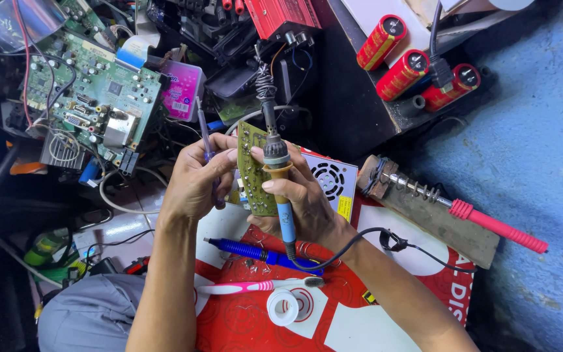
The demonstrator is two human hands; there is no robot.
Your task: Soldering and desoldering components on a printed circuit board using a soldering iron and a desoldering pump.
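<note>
Centrally in the frame, a small green circuit board [253, 171] is held nearly on edge between both hands, well above the red-and-white worktop [386, 326]. The left hand [193, 179] is closed on a thin purple-handled tool [204, 140], its fingers also steadying the board's left edge. The right hand [304, 202] is clenched around the blue grip of a soldering iron [280, 195], whose tip end points toward the top of the frame, while the thumb is pressed against the board's right edge. The board is judged to be light, stiff and thin, yet fragile on its faces, so it is best taken by the bare edges rather than by the soldered side. The iron is judged light too, with a trailing black cord [360, 241] that may tug; only the blue handle below the orange collar should be gripped, the metal part being likely hot. Below the hands, a blue desoldering pump [242, 249], a pink toothbrush [255, 285] and a white tape roll [283, 306] are laid on the worktop.
</note>
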